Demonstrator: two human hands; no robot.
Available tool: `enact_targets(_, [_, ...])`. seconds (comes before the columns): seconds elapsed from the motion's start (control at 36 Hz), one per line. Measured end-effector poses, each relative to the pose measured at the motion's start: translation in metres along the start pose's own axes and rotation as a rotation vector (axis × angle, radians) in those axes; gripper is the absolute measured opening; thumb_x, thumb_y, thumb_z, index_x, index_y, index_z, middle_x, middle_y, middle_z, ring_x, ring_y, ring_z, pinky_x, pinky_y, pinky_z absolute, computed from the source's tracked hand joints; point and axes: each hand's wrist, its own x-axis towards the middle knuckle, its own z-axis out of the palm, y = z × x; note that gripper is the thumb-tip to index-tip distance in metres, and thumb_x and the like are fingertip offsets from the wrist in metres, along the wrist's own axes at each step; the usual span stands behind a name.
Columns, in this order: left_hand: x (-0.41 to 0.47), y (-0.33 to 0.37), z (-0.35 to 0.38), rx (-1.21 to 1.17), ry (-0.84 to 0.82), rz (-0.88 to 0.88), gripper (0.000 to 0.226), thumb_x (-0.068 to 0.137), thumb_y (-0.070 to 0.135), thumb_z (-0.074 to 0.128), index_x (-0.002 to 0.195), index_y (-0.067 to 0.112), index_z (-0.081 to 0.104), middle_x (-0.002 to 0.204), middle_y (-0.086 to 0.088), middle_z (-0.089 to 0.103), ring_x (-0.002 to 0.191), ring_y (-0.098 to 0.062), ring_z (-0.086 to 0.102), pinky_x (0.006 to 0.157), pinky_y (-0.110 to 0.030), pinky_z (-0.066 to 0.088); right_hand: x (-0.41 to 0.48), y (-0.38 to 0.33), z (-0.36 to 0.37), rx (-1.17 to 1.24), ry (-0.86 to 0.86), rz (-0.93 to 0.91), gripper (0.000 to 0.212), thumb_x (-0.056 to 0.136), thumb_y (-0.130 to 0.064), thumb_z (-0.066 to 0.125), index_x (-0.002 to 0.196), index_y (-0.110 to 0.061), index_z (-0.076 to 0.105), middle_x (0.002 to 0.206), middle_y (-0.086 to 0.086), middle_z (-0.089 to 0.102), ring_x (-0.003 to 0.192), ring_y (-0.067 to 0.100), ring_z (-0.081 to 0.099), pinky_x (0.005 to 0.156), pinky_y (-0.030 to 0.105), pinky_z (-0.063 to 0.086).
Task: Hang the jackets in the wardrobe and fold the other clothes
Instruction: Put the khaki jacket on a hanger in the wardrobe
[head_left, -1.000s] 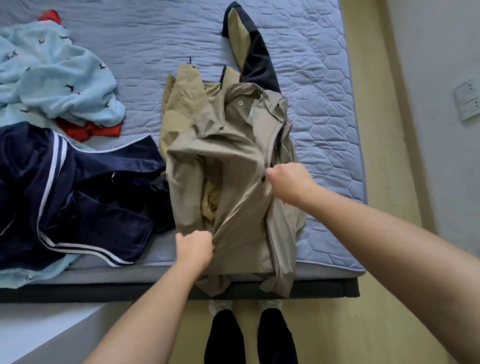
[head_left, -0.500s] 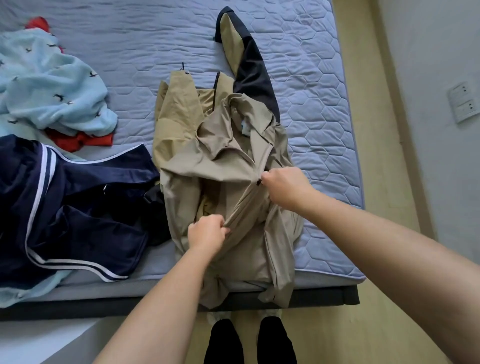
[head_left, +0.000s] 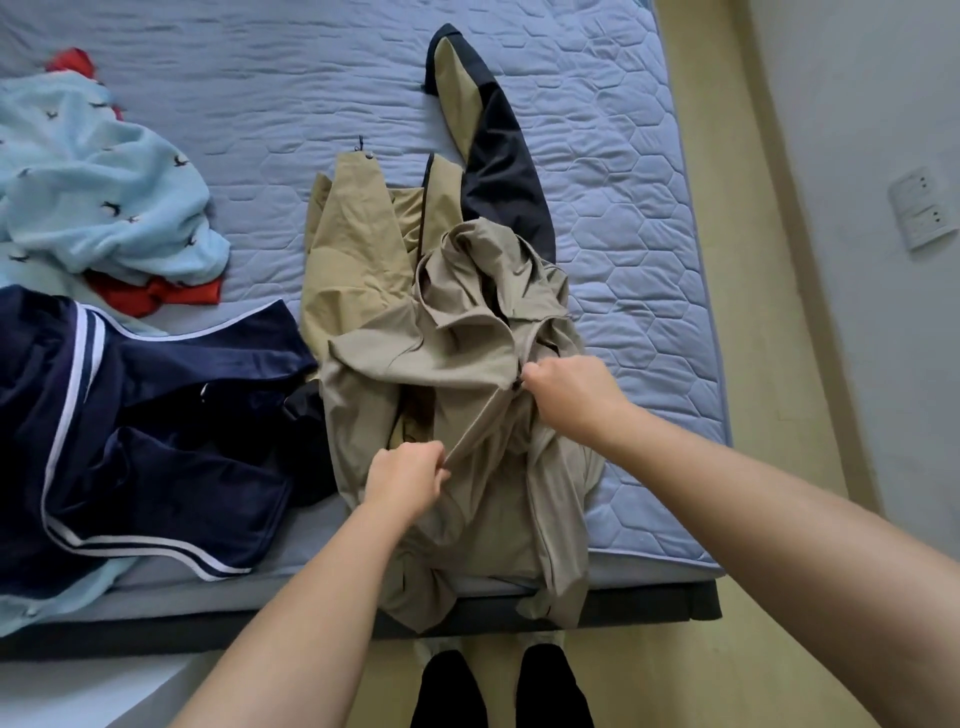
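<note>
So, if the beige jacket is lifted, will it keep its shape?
Probably floppy: the beige jacket lies in deep creases and its hem droops over the bed edge. Likely light: it bunches where the left hand and right hand pinch it.

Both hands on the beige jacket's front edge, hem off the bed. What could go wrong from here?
1. The beige crumpled fabric jacket is bunched where the right hand pinches its front edge; loose folds may snag in the zip.
2. Its hem hangs over the edge of the blue quilted mattress; if the left hand lets go, it might slide off.
3. It lies on a tan-and-black jacket; lifting may drag that along.
</note>
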Motion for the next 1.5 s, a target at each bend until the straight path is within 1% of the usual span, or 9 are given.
enact_targets(0.25, [0.058, 0.035, -0.067, -0.852, 0.054, -0.367, 0.035, 0.079, 0.045, 0.05, 0.085, 0.012, 0.061, 0.091, -0.014, 0.067, 0.088, -0.032, 0.064, 0.09, -0.043, 0.05, -0.018, -0.022, 0.009, 0.134, 0.048, -0.107, 0.014, 0.089, -0.004, 0.046, 0.095, -0.004, 0.058, 0.092, 0.014, 0.063, 0.082, 0.036, 0.064, 0.057, 0.036, 0.03])
enact_targets(0.36, [0.07, 0.056, -0.077, -0.792, -0.163, -0.43, 0.051, 0.076, 0.058, 0.06, 0.083, 0.008, 0.057, 0.069, -0.01, 0.059, 0.059, -0.025, 0.058, 0.067, -0.029, 0.051, -0.032, -0.036, 0.0, 0.138, 0.255, -0.221, 0.023, 0.055, 0.002, 0.08, 0.066, -0.005, 0.061, 0.055, 0.008, 0.058, 0.041, 0.027, 0.058, 0.035, 0.023, 0.03])
enact_targets(0.5, [0.071, 0.054, -0.056, -0.822, -0.256, -0.581, 0.014, 0.088, 0.007, 0.047, 0.075, 0.005, 0.046, 0.042, -0.006, 0.048, 0.032, -0.016, 0.039, 0.038, -0.019, 0.037, -0.044, -0.042, 0.011, 0.108, 0.337, -0.235, 0.029, 0.047, -0.004, 0.086, 0.058, -0.011, 0.06, 0.049, 0.001, 0.054, 0.036, 0.02, 0.053, 0.03, 0.02, 0.03])
enact_targets(0.64, [0.068, 0.052, -0.046, -1.428, -0.071, -0.603, 0.023, 0.09, -0.01, 0.042, 0.078, 0.009, 0.045, 0.071, -0.01, 0.048, 0.059, -0.019, 0.048, 0.045, -0.027, 0.046, -0.049, -0.041, 0.029, 0.137, 0.03, -0.152, 0.006, 0.087, -0.015, 0.061, 0.086, -0.009, 0.062, 0.082, 0.008, 0.065, 0.073, 0.028, 0.065, 0.053, 0.031, 0.042])
enact_targets(0.78, [0.044, 0.051, -0.051, -1.852, -0.07, -0.555, 0.029, 0.09, -0.013, 0.028, 0.079, 0.006, 0.048, 0.069, -0.01, 0.052, 0.058, -0.02, 0.054, 0.054, -0.03, 0.051, -0.027, -0.041, 0.036, 0.896, -0.199, 0.474, 0.05, 0.095, -0.05, 0.043, 0.058, -0.017, 0.045, 0.06, -0.004, 0.052, 0.072, 0.023, 0.053, 0.055, 0.031, 0.034])
enact_targets(0.86, [0.025, 0.044, -0.05, -1.962, -0.099, -0.538, 0.029, 0.089, -0.008, 0.026, 0.075, 0.005, 0.049, 0.069, -0.011, 0.051, 0.062, -0.021, 0.052, 0.068, -0.037, 0.05, 0.008, -0.036, 0.033, 1.347, -0.25, 0.81, 0.035, 0.091, -0.052, 0.051, 0.073, -0.022, 0.054, 0.071, -0.004, 0.054, 0.066, 0.017, 0.05, 0.052, 0.026, 0.033])
enact_targets(1.08, [0.002, 0.022, -0.038, -2.08, -0.071, -0.461, 0.028, 0.101, 0.025, 0.042, 0.105, 0.005, 0.062, 0.083, -0.008, 0.073, 0.066, -0.018, 0.07, 0.061, -0.035, 0.06, 0.048, -0.045, 0.046, 1.995, -0.224, 1.216, 0.021, 0.097, -0.01, 0.042, 0.077, -0.013, 0.046, 0.069, 0.001, 0.046, 0.053, 0.009, 0.046, 0.044, 0.019, 0.041])
enact_targets(1.25, [-0.023, 0.009, -0.048, -2.278, 0.198, -0.494, 0.031, 0.1, 0.013, 0.044, 0.129, 0.006, 0.052, 0.114, -0.016, 0.065, 0.103, -0.029, 0.064, 0.076, -0.04, 0.055, 0.014, -0.04, 0.016, 2.64, 0.345, 1.158, 0.036, 0.069, 0.008, 0.03, 0.087, 0.002, 0.06, 0.092, 0.017, 0.061, 0.109, 0.032, 0.055, 0.106, 0.043, 0.039])
enact_targets(1.5, [-0.144, 0.014, -0.16, -2.371, 0.222, -0.247, 0.021, 0.094, 0.021, 0.049, 0.101, 0.009, 0.065, 0.092, -0.008, 0.07, 0.083, -0.019, 0.065, 0.082, -0.029, 0.051, -0.078, -0.076, -0.139, 2.641, 0.305, 0.691, 0.032, 0.099, -0.025, 0.038, 0.087, -0.008, 0.062, 0.076, 0.008, 0.072, 0.069, 0.019, 0.071, 0.068, 0.03, 0.057])
